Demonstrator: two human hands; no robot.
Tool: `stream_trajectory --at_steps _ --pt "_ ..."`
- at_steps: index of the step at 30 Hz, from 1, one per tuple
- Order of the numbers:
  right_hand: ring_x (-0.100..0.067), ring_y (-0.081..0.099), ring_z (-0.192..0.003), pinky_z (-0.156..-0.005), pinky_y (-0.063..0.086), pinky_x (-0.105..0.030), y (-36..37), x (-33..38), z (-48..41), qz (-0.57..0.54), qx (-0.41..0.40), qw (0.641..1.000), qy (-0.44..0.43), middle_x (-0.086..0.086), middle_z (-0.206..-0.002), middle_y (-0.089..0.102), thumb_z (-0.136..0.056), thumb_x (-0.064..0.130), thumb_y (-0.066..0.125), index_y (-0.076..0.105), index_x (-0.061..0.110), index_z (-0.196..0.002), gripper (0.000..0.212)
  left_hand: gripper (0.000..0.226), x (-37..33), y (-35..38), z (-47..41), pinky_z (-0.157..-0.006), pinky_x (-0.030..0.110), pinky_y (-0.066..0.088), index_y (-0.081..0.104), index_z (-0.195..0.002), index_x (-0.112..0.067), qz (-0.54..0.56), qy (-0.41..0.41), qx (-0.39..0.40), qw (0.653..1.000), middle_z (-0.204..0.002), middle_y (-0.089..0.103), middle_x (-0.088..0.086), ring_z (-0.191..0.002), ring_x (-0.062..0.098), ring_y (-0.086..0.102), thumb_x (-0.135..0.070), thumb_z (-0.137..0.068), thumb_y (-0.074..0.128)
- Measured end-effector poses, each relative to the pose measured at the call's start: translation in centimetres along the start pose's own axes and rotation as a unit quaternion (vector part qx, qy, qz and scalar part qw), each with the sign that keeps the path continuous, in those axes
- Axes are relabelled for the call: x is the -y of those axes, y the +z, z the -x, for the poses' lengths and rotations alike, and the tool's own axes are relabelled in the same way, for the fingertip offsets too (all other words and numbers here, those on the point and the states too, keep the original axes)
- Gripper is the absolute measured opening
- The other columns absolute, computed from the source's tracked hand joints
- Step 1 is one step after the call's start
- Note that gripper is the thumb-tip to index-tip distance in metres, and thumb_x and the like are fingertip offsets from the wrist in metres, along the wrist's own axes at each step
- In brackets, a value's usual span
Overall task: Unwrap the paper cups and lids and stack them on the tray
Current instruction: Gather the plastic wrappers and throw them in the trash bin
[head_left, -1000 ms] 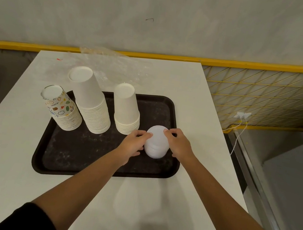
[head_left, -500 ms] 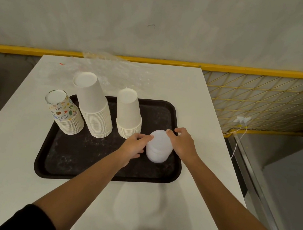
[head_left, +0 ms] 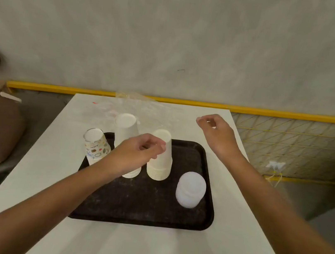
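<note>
STEP: wrapping up, by the look of it | lid stack [head_left: 190, 190] upright near tray [head_left: 149, 211] right edge; cup stacks [head_left: 159, 167] along tray's far side | left hand [head_left: 138, 155] over tray's far-left, right hand [head_left: 215, 132] past tray's far-right corner, both loosely curled, empty | NEXT: likely clearing plastic wrap [head_left: 137, 105] beyond tray.

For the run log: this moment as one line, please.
left hand: empty, by cup stacks | right hand: empty, raised | lid stack: on tray, untouched | cup stacks: three, inverted

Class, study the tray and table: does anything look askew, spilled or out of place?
The printed cup stack at the tray's left rim leans leftward more than the tall white stack. Crumpled clear plastic wrap lies at the table's far edge. Pale specks dust the tray.
</note>
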State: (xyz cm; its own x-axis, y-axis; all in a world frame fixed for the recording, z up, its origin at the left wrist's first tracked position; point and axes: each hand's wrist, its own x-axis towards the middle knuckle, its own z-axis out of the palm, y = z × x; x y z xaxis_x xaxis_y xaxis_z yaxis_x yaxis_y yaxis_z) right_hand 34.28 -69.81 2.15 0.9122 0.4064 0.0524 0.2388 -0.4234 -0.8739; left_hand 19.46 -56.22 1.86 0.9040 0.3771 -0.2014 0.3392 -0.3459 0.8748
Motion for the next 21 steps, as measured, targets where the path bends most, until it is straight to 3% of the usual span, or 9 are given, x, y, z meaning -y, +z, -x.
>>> stream_trajectory --at_steps 3,7,15,19,21 --pt "-0.012 0.048 -0.091 -0.065 0.035 -0.012 0.6 3.6 -1.2 -0.004 0.002 0.999 -0.032 0.0 -0.101 0.055 -0.091 0.032 0.053 0.06 0.013 -0.109 0.027 0.011 -1.9 -3.7 -0.2 -0.093 0.034 0.05 0.062 -0.096 -0.031 0.013 0.042 -0.037 0.998 -0.103 0.067 -0.002 -0.095 0.013 0.065 -0.029 -0.09 0.054" --pt "-0.013 0.05 -0.089 -0.071 0.036 -0.023 2.4 7.4 -2.8 0.002 0.012 0.999 -0.052 0.0 -0.099 0.056 -0.09 0.03 0.054 0.061 0.013 -0.107 0.025 0.013 -3.1 -8.2 -1.6 -0.085 0.028 0.052 0.063 -0.098 -0.023 0.027 0.067 -0.079 0.994 -0.096 0.068 -0.002 -0.091 0.014 0.065 -0.026 -0.092 0.052" --pt "-0.016 0.05 -0.09 -0.075 0.036 -0.024 7.3 9.4 -6.7 0.052 0.047 0.997 -0.046 -0.004 -0.107 0.057 -0.088 0.027 0.058 0.058 0.011 -0.11 0.027 0.012 -1.5 -14.7 -6.6 -0.087 0.032 0.05 0.062 -0.099 -0.023 0.005 0.055 -0.091 0.994 -0.1 0.066 -0.001 -0.093 0.016 0.063 -0.025 -0.091 0.053" --pt "-0.019 0.051 -0.106 -0.082 0.037 -0.024 9.8 7.9 -8.8 0.118 0.066 0.989 -0.055 -0.007 -0.122 0.053 -0.085 0.026 0.064 0.053 0.01 -0.12 0.04 0.016 1.3 -16.6 -10.3 -0.074 0.019 0.045 0.061 -0.104 -0.023 -0.156 0.074 -0.117 0.978 -0.101 0.06 -0.006 -0.092 0.014 0.057 -0.028 -0.09 0.055" --pt "-0.022 0.046 -0.12 -0.095 0.039 -0.028 11.1 6.6 -9.9 0.179 0.083 0.978 -0.07 -0.009 -0.132 0.048 -0.084 0.027 0.066 0.046 0.01 -0.129 0.051 0.024 3.3 -16.9 -12.0 -0.078 0.021 0.043 0.058 -0.112 -0.019 -0.26 0.088 -0.097 0.957 -0.11 0.058 -0.003 -0.1 0.016 0.056 -0.028 -0.091 0.054"
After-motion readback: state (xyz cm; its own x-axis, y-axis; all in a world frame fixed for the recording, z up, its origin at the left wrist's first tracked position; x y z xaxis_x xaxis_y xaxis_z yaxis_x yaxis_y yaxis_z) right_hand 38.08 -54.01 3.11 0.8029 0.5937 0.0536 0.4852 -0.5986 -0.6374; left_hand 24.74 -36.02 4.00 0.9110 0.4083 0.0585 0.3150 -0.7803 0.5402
